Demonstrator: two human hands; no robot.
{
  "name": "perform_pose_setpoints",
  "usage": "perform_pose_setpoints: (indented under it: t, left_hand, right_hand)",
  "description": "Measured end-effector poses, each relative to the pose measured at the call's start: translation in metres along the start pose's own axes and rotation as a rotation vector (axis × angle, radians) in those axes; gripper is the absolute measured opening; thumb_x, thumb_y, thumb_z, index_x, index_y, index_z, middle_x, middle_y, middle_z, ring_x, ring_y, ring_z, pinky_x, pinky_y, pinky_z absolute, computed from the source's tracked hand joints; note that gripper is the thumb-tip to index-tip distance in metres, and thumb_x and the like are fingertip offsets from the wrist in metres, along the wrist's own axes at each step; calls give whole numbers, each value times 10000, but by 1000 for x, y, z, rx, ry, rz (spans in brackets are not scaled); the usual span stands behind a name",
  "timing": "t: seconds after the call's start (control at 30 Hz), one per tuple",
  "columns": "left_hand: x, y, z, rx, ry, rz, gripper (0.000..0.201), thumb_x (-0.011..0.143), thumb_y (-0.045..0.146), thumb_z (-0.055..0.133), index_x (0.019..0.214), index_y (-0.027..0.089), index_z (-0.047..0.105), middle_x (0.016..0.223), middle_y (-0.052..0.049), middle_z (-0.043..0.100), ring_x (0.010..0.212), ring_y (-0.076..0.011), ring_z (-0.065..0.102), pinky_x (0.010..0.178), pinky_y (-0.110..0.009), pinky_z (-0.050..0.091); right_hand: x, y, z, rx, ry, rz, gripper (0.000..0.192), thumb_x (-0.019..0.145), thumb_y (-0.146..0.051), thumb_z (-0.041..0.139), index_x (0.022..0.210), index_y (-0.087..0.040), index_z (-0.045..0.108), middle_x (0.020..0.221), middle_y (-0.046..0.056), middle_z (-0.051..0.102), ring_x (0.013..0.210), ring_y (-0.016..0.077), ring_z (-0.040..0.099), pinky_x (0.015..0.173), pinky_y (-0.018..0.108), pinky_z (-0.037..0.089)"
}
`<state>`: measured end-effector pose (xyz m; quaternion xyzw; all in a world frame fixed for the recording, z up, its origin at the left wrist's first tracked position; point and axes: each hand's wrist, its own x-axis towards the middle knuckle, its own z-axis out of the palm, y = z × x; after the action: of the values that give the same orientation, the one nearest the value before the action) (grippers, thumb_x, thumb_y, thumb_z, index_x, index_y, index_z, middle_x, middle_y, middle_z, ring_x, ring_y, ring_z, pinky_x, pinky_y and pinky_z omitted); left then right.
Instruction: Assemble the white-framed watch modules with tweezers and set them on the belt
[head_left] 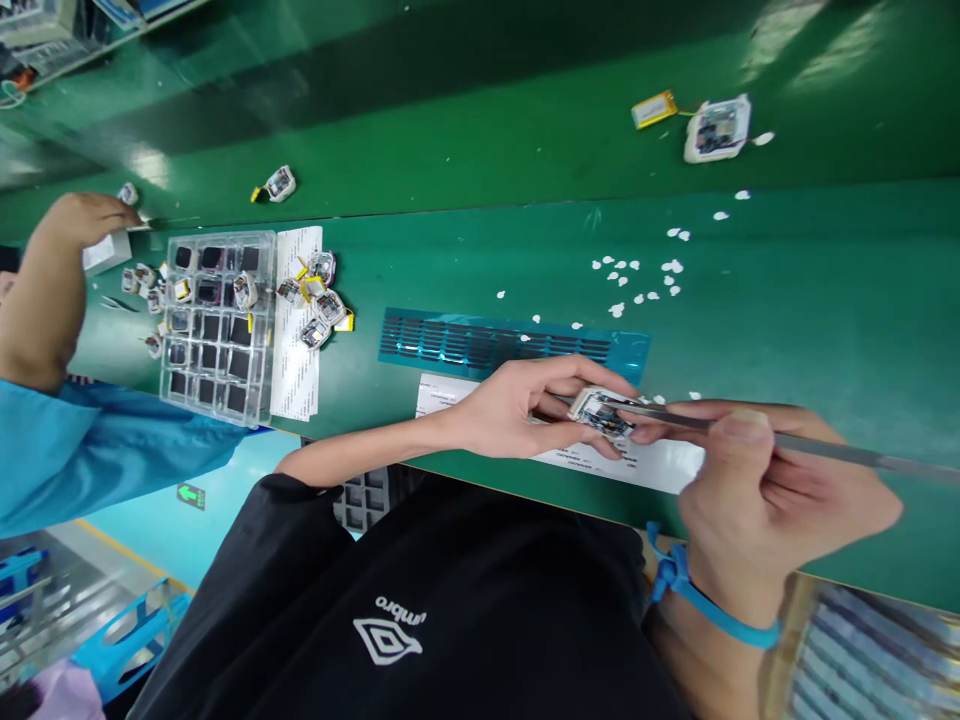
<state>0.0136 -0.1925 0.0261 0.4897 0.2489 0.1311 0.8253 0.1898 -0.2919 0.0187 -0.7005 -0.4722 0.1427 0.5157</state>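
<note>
My left hand (525, 405) grips a small white-cased device (600, 412) with its circuit board exposed. Pinched in my right hand (772, 480) are metal tweezers (795, 443), their tips at the board of that device. Beneath both hands lies a white printed sheet (660, 468) on the green bench. Just beyond my left hand is a blue film strip (427, 338) with rows of dark slots. Small white round tabs (617, 310) are scattered past it.
At far right sits another opened device (718, 130) wired to a yellow battery (654, 109). On the left, a clear compartment tray (217, 400) holds dark square parts, with several opened devices (328, 306) beside it. A co-worker's arm (45, 290) reaches in at far left.
</note>
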Motion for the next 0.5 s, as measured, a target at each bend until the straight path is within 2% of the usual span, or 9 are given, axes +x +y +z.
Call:
perform_pose_setpoints:
  t: [0.23, 0.4, 0.5]
  left_hand:
    - [0, -4, -1, -33, 17, 19, 340, 950, 195, 732, 1273, 139, 641, 1054, -92, 773, 936, -205, 835, 821, -275, 640]
    - [0, -6, 0, -48, 86, -14, 320, 962, 346, 758, 1211, 151, 710, 943, -65, 765, 901, -236, 841, 850, -330, 670]
    - [1, -8, -1, -36, 115, -27, 319, 960, 369, 752, 1189, 149, 733, 917, -65, 767, 865, -238, 840, 816, -331, 679]
  right_hand:
    - [0, -1, 2, -26, 13, -17, 272, 1010, -358, 634, 817, -264, 802, 700, 1, 747, 622, 194, 718, 587, 332, 545]
    - [-3, 1, 3, -44, 29, -22, 242, 992, -353, 650, 821, -280, 806, 672, -11, 738, 622, 205, 729, 580, 333, 560]
    - [-4, -3, 3, -85, -6, -7, 233, 988, -357, 650, 825, -290, 803, 686, -12, 746, 632, 214, 739, 570, 338, 567]
